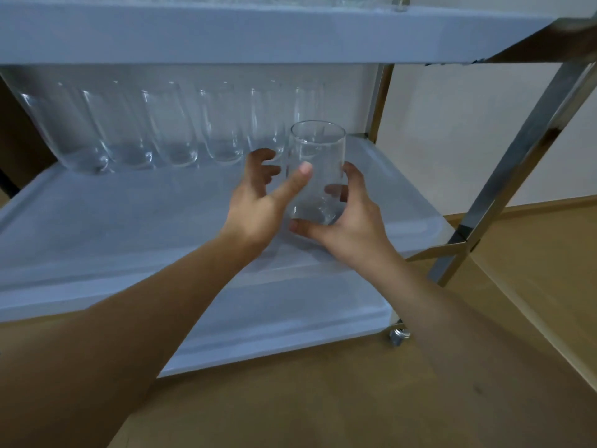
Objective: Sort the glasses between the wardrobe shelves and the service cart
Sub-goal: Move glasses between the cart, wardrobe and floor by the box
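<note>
Cart shelf [97, 221]: right hand [352, 227] grips upright glass [318, 156]; left hand [258, 195] loosely open, thumb touching.

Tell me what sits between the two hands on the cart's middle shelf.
In the head view, one clear upright glass stands between the left hand and the right hand; both touch it, the right curled around its base.

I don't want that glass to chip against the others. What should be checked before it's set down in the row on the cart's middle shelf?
1. Glass held: ok, right hand grips its base.
2. Left hand steadying: ok, thumb on the side.
3. Glass upright: ok.
4. Free spot at the right end of the row of glasses: ok.
5. Clear of the nearest glass: cannot tell.
6. Middle shelf dry: cannot tell.
</note>
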Tool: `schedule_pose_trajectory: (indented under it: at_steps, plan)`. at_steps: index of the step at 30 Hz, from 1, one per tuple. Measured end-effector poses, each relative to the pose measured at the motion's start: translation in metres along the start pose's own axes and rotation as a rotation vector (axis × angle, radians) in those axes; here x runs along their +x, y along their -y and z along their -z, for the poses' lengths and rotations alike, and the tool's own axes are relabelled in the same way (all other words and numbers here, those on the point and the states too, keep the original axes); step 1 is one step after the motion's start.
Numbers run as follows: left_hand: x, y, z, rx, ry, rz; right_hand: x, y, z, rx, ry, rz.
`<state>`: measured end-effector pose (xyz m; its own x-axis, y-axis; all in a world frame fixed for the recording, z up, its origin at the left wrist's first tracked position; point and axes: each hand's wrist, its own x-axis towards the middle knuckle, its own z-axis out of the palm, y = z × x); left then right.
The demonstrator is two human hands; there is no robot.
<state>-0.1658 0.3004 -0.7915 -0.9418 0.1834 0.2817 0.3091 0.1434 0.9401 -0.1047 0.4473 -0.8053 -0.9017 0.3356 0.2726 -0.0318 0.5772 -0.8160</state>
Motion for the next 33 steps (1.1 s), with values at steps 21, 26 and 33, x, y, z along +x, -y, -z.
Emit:
schedule_pose_trajectory:
  at_steps: [21,26,33]
  plan:
    - [0.027,0.049,0.017,1.077,0.219,-0.193,0.157,-0.028,0.005,0.002,-0.308,-0.031]
    - [0.027,0.049,0.017,1.086,0.24,-0.196,0.19,-0.028,0.006,-0.051,-0.335,-0.065]
    - [0.025,0.049,0.015,1.089,0.235,-0.209,0.206,-0.043,0.003,0.029,-0.346,-0.124]
